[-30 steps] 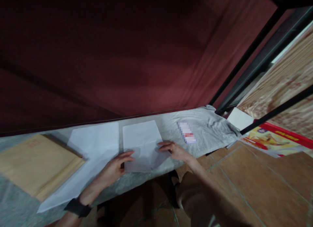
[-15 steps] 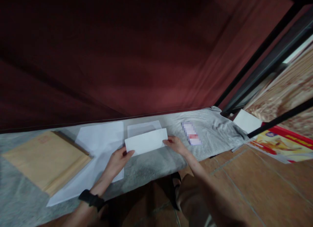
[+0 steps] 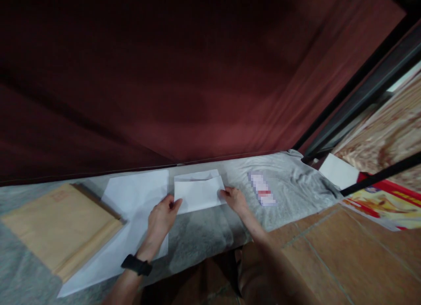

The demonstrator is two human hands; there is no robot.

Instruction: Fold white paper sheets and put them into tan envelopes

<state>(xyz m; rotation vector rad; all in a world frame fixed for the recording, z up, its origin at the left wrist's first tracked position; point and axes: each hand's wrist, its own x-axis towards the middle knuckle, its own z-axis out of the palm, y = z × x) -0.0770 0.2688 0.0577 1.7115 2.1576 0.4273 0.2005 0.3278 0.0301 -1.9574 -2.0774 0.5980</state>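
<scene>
A dark red curtain (image 3: 197,77) hangs behind a grey cloth (image 3: 197,240) bearing a kraft-paper stack (image 3: 62,226) and, to its right, a folded white sheet (image 3: 199,194). A person's left hand (image 3: 162,217) and right hand (image 3: 236,202) pinch the sheet's opposite edges.

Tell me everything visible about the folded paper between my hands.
The folded paper is white, plain and thin-looking. Its near part is folded over toward the far edge, leaving a shaded strip of the layer beneath showing. It lies on grey cloth, right of other white paper. The left hand pinches its left edge, the right hand its right edge.
</scene>
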